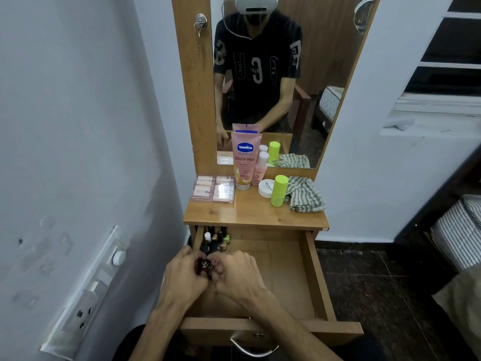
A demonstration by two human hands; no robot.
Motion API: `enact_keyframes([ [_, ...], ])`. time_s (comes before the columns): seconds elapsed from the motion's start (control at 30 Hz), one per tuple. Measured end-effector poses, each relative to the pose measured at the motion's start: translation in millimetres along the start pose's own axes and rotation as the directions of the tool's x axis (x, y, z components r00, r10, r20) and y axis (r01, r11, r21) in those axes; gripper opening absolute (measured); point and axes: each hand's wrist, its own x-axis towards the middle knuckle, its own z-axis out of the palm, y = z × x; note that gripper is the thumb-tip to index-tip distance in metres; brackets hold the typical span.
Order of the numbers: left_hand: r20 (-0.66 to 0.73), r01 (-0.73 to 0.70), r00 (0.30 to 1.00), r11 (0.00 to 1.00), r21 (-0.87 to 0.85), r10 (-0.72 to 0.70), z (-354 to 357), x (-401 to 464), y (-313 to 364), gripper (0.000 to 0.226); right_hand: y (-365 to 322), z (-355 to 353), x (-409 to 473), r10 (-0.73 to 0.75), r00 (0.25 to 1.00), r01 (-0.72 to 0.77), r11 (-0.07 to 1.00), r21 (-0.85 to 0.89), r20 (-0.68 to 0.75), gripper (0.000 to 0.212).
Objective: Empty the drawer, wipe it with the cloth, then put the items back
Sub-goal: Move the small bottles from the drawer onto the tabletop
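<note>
The wooden drawer (312, 277) is pulled out under the dresser top. Several small nail polish bottles (217, 239) stand in its far left corner. My left hand (183, 276) and my right hand (238, 274) meet over the drawer's left side, fingers curled around a few small dark bottles (205, 264) between them. The striped cloth (304, 195) lies crumpled on the dresser top at the right. On the top stand a pink Vaseline tube (244, 161), a small pink bottle (260, 169), a white jar (266, 188), a green bottle (278, 191) and a clear case of cosmetics (213, 189).
A mirror (312, 74) rises behind the dresser top. A white wall with a switch panel (104, 277) stands close on the left. A metal drawer handle (253, 350) is at the front. A striped mattress (458, 230) lies at the right over dark floor.
</note>
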Motion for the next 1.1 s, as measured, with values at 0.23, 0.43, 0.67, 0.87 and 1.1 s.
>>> enact_keyframes([
  [0.23,0.025,0.011,1.000,0.993,0.116,-0.014,1.3,-1.9,5.4,0.022,-2.4,-0.6,-0.8,-0.029,1.000,0.029,1.000,-0.009,0.003,0.015],
  [0.43,0.030,0.008,0.999,0.992,0.128,-0.011,3.0,-2.9,6.6,0.023,-2.3,-0.4,-1.5,-0.032,0.998,0.034,0.999,-0.028,0.058,0.021],
  [0.67,0.044,-0.009,0.999,0.990,0.138,0.003,5.0,-2.9,3.7,0.024,0.4,1.6,-0.4,-0.039,0.996,0.041,0.999,-0.032,0.076,0.021],
  [0.87,0.056,-0.013,0.998,0.984,0.179,0.003,6.5,-2.3,2.4,0.023,0.5,1.7,-2.1,-0.044,0.995,0.047,0.999,-0.027,0.086,0.016],
  [1.1,0.093,-0.038,0.996,0.975,0.221,0.018,7.1,-4.5,3.1,0.025,1.3,3.4,-1.4,-0.027,0.994,0.031,0.999,-0.029,0.109,0.019],
])
